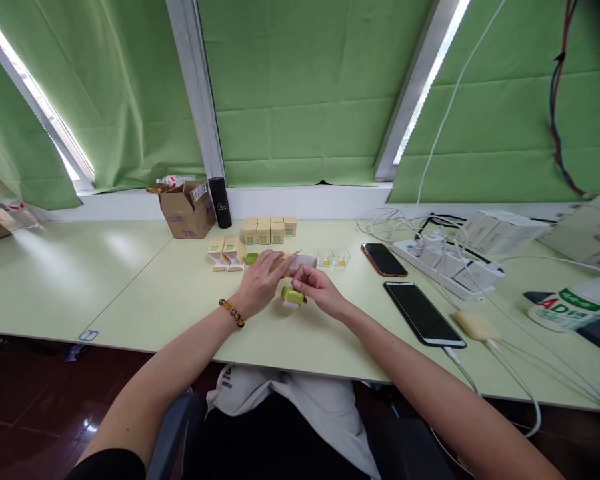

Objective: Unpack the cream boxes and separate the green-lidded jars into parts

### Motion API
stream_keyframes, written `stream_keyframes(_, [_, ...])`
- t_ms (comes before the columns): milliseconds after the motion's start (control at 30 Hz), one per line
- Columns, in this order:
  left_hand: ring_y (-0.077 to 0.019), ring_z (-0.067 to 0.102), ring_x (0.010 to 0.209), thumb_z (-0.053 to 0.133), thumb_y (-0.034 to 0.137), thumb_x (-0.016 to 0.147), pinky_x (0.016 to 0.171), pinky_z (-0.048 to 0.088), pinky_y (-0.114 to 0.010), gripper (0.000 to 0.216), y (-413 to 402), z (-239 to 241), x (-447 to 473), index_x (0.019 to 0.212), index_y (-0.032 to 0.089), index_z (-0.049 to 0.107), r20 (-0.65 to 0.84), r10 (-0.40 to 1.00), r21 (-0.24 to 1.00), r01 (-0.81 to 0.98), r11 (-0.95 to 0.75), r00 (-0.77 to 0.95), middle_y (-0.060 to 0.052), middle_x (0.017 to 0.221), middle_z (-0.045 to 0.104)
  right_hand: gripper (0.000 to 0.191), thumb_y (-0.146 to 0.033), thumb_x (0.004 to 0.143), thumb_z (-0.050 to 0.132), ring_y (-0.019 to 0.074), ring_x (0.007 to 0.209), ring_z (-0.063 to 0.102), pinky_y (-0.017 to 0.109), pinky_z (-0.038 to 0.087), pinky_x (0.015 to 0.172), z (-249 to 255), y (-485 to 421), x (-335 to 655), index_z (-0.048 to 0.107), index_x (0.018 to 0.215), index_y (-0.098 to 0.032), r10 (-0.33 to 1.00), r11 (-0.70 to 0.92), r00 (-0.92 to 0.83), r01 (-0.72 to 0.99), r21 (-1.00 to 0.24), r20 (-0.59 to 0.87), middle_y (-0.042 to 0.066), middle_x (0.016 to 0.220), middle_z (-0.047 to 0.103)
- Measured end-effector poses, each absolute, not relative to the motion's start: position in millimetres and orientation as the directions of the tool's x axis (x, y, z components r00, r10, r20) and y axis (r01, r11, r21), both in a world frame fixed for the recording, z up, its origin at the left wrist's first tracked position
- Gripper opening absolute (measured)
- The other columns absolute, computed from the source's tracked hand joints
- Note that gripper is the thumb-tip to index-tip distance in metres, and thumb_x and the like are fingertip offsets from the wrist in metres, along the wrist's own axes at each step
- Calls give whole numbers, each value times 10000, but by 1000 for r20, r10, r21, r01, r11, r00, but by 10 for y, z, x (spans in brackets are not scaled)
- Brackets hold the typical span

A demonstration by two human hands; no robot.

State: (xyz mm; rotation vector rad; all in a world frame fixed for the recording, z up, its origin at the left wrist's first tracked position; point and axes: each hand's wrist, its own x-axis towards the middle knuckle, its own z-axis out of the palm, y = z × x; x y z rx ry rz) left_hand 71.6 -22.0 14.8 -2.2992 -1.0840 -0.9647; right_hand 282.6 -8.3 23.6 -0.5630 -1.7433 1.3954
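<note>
My left hand [261,279], with a beaded bracelet at the wrist, is wrapped over a small tan cardboard box that lies on its side. The box's open end [306,261] faces right, and my fingers cover much of the rest. Just below it, my right hand [321,291] pinches a small lime-green item with a white lower part [292,297], held above the table. Its exact kind is unclear. Behind my left hand another green piece [251,258] shows. A clear plastic tray [341,259] with two round wells and yellow spots sits right of the box.
Several closed small boxes [264,231] stand in a row behind, and two opened ones [226,253] are at left. A carton [187,212] and a black tumbler [221,202] stand by the window. Two phones [424,313], a power strip [450,270] and cables lie to the right.
</note>
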Motion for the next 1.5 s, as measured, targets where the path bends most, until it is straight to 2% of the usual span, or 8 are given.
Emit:
stream_keyframes(233, [-319,530,1342,462,100,1011,1032,590,-525,627,-211,131,714,1610,278,415,749,525,-62,832,-551,404,-160,1388,591,459,-658,834,758,141,641,562,272,427,488,190,-7,2825,565,815,-241,861,372,-310,-154,-916,402,70,1016,767])
stream_keyframes(367, [-326,525,1339,485,110,1006,1000,598,-505,608,-167,144,648,1588,281,448,773,549,-12,873,-488,318,-157,1380,601,381,-592,881,716,165,726,616,294,469,577,297,39,2971,580,838,-239,846,439,-303,-71,-896,439,73,1042,765])
stream_keyframes(467, [-330,518,1345,500,101,992,1059,562,-527,602,-139,171,586,1572,263,472,780,577,51,895,-443,240,-157,1369,607,235,-441,944,649,189,837,660,328,511,718,381,79,3125,589,843,-238,790,513,-469,151,-845,396,58,1042,770])
stream_keyframes(667, [-322,528,1312,555,106,967,1130,504,-541,608,-115,181,561,1556,239,487,812,560,147,873,-465,162,-144,1348,624,82,-218,909,602,215,834,670,343,478,741,456,131,3305,656,861,-256,768,593,-622,601,-536,152,24,929,781])
stream_keyframes(833, [-315,536,1287,605,136,959,1132,484,-532,624,-96,160,585,1563,236,482,837,539,241,817,-524,99,-145,1347,622,92,-320,913,626,195,787,661,325,489,681,530,171,3403,662,875,-244,729,585,-659,460,-668,184,48,1050,773])
stream_keyframes(967, [-309,541,1289,629,154,951,1140,470,-534,637,-72,145,583,1564,255,486,835,550,348,752,-560,24,-130,1341,633,215,-453,957,627,228,948,710,374,551,835,479,220,3366,620,915,-242,770,523,-522,188,-831,367,77,1112,775])
stream_keyframes(1067, [-309,535,1305,626,177,956,1147,461,-547,637,-56,131,583,1568,280,483,826,564,388,721,-574,5,-119,1354,637,237,-486,987,607,257,1078,707,436,540,957,364,267,3270,611,950,-252,783,552,-434,152,-820,447,88,1132,782])
stream_keyframes(1500, [-297,578,1269,636,261,991,1093,511,-511,579,-43,114,611,1552,280,496,826,563,402,675,-619,24,-127,1336,660,193,-439,1048,494,254,1174,692,479,511,1021,164,355,3128,538,973,-267,680,585,-611,119,-803,405,102,1242,764])
